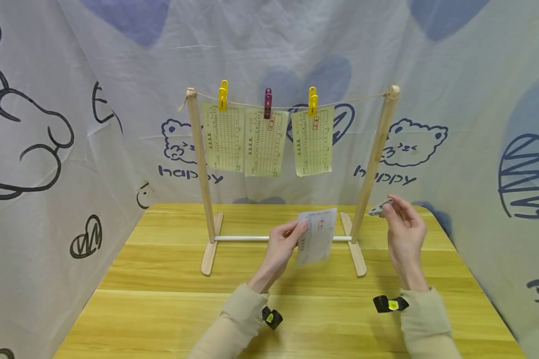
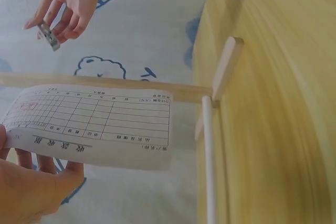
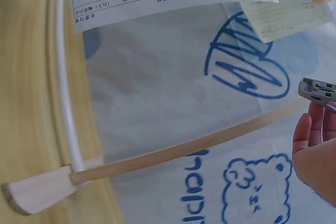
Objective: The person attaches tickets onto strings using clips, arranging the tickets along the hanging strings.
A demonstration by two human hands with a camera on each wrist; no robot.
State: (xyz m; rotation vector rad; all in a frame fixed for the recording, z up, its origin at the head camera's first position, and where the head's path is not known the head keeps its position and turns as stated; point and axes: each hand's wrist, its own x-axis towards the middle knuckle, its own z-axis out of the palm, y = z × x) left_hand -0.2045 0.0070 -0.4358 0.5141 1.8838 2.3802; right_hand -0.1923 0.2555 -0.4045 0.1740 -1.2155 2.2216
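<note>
A white printed receipt slip (image 1: 319, 237) is pinched at its left edge by my left hand (image 1: 284, 249), in front of the rack's white lower bar. In the left wrist view the slip (image 2: 105, 124) shows a ruled table and a red stamp. To the right of the rack's right post, my right hand (image 1: 404, 229) pinches a grey clothespin (image 1: 381, 207) between thumb and fingers. The clothespin (image 3: 317, 88) also shows at the right edge of the right wrist view. Three yellowish slips (image 1: 312, 142) hang from the string (image 1: 355, 101) above.
Two yellow clothespins (image 1: 223, 95) and one dark red clothespin (image 1: 268, 103) hold the hanging slips. The string joins two wooden posts (image 1: 377, 149) standing on feet on the wooden table (image 1: 161, 309). Patterned cloth (image 1: 476, 199) surrounds the table at the back and sides.
</note>
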